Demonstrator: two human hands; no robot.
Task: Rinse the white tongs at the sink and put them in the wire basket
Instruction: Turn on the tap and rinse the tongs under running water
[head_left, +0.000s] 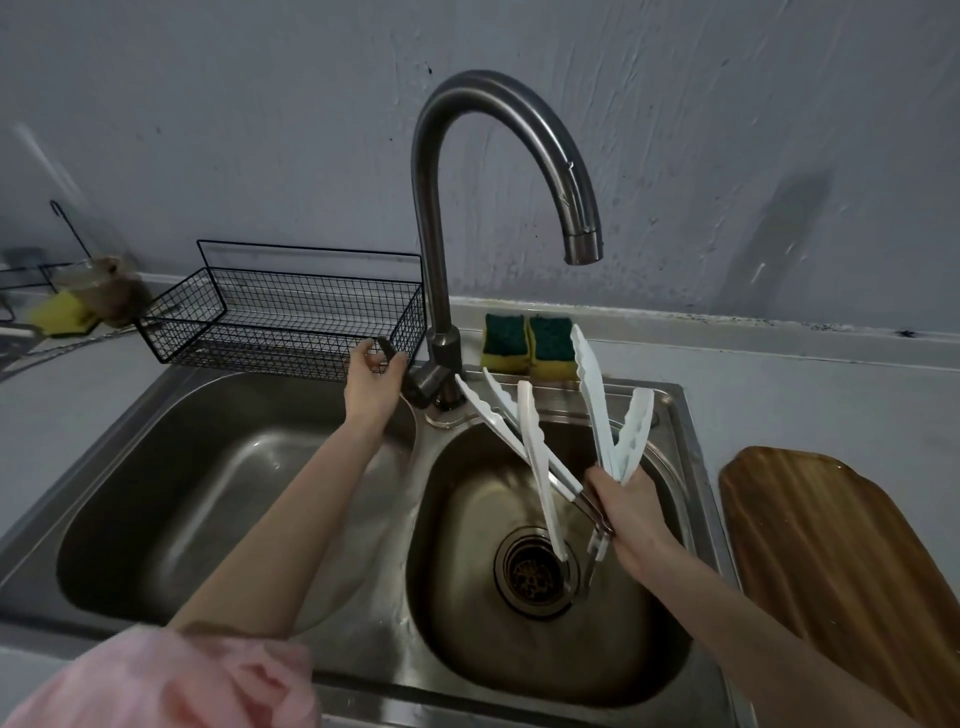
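— Right, what have you got, going from the left of the frame?

— At left centre sits the wire basket (283, 325) on the table behind the sink (171, 379). My left hand (373, 383) is curled on the tap lever (395, 364) just beside it. No water runs from the spout (583, 244).

— And the tongs?

— Right of centre, over the right-hand bowl. My right hand (626, 512) is clamped on a fanned bunch of white tongs (537, 467) by their hinge ends, tips splayed up and away.

— What worries you?

— That loose fan. A hard jet could knock one into the drain (535, 571), or splash me.
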